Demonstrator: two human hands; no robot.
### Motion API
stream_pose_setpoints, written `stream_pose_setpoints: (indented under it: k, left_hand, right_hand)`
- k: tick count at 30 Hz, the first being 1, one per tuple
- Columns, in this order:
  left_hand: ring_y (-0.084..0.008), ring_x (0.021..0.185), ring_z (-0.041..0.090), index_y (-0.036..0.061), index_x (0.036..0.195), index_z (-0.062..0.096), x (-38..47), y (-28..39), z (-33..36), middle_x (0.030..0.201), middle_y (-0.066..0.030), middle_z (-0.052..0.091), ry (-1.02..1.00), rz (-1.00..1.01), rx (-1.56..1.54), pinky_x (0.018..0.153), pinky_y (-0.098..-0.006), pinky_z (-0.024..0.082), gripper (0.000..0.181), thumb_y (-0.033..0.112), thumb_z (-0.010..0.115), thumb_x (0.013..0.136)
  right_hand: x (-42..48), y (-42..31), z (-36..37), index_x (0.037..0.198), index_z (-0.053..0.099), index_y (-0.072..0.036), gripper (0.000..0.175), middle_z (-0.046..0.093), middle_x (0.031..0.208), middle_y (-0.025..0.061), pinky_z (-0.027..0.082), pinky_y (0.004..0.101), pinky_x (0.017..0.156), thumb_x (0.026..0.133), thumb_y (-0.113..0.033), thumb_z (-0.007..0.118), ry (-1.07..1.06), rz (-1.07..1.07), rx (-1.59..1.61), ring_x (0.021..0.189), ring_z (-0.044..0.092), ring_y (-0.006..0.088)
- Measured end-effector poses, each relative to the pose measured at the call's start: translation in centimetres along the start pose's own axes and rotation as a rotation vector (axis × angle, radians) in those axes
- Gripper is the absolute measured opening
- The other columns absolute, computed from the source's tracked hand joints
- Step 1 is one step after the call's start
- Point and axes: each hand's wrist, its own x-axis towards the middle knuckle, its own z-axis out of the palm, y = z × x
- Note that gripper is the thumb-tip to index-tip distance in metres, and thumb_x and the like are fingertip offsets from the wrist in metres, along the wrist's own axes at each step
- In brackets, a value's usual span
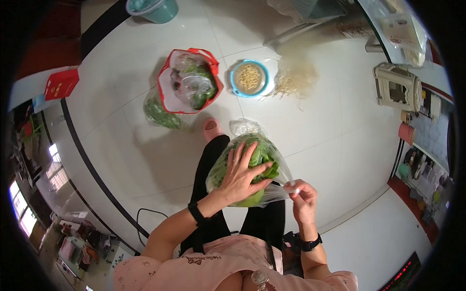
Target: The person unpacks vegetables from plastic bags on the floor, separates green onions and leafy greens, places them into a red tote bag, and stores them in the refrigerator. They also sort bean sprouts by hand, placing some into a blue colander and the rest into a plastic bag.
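A clear plastic bag of leafy green vegetables (260,154) rests over my lap and knees. My left hand (244,171) lies on top of the bag with its fingers spread, pressing on the greens. To the right, my right hand (303,192) pinches the gathered plastic of the bag between thumb and fingers and draws it taut. The bag's far end is crumpled beyond my left fingertips. Beyond my knees, a red-rimmed carrier bag (165,92) on the floor holds several clear bags of vegetables.
Beside the carrier bag lies another bag of greens (160,111). A blue-rimmed sieve (233,82) holds pale thin strips, with a pile of roots or stringy trimmings (291,85) to its right. A teal bucket (162,12) stands farther off, and a plastic step stool (395,87) at right.
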Motion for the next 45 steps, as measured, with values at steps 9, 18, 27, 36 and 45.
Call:
stream_pose_setpoints:
  k: [9,18,27,36,45]
  left_hand:
    - [-0.0237,0.12,0.046,0.0071,0.124,0.048,-10.9,-7.4,0.8,0.129,-0.0108,0.041,0.523,-0.46,-1.173,0.095,-0.0374,0.045,0.058,-0.002,0.074,0.073]
    - [-0.0284,0.125,0.039,0.007,0.117,0.029,-12.0,-10.6,-1.7,0.135,-0.0193,0.032,0.929,-0.267,-0.687,0.104,-0.039,0.033,0.064,-0.009,0.07,0.071]
    - [-0.023,0.109,0.051,0.009,0.142,0.032,-6.2,-19.6,-11.4,0.125,-0.009,0.051,0.353,-0.929,-1.39,0.093,-0.0355,0.042,0.064,0.017,0.06,0.086]
    - [-0.0234,0.105,0.054,0.0035,0.129,0.046,3.8,-26.9,-15.6,0.121,-0.0127,0.054,0.738,-0.487,-0.716,0.091,-0.0331,0.043,0.048,0.007,0.059,0.084]
    - [-0.0426,0.124,0.036,0.0153,0.139,0.025,6.2,-34.0,-7.2,0.133,-0.0214,0.031,0.39,-0.679,-0.093,0.101,-0.0491,0.037,0.082,0.001,0.07,0.072]
  right_hand:
    - [-2.6,5.4,13.2,0.076,0.057,-0.001,0.015,0.058,0.075,0.0035,0.041,0.0234,0.072,0.082,0.006,0.045,-0.237,0.043,0.103,0.071,0.053,0.0113]
    - [-2.2,6.0,16.3,0.062,0.044,-0.005,0.012,0.043,0.069,0.0028,0.033,0.0271,0.068,0.073,-0.002,0.045,-0.222,-0.038,0.207,0.07,0.041,0.0153]
    - [5.2,5.9,31.3,0.065,0.043,-0.004,0.008,0.046,0.07,0.0046,0.035,0.0265,0.067,0.073,-0.002,0.043,-0.307,-0.045,0.565,0.071,0.044,0.0164]
    - [19.1,8.9,30.3,0.068,0.047,-0.003,0.005,0.048,0.066,0.0053,0.036,0.0261,0.068,0.074,-0.002,0.047,-0.3,-0.079,0.817,0.066,0.045,0.0171]
    - [27.2,18.4,23.7,0.094,0.063,0.003,0.024,0.067,0.087,0.0137,0.05,0.0309,0.069,0.089,-0.018,0.052,-0.029,0.072,-0.416,0.08,0.065,0.0172]
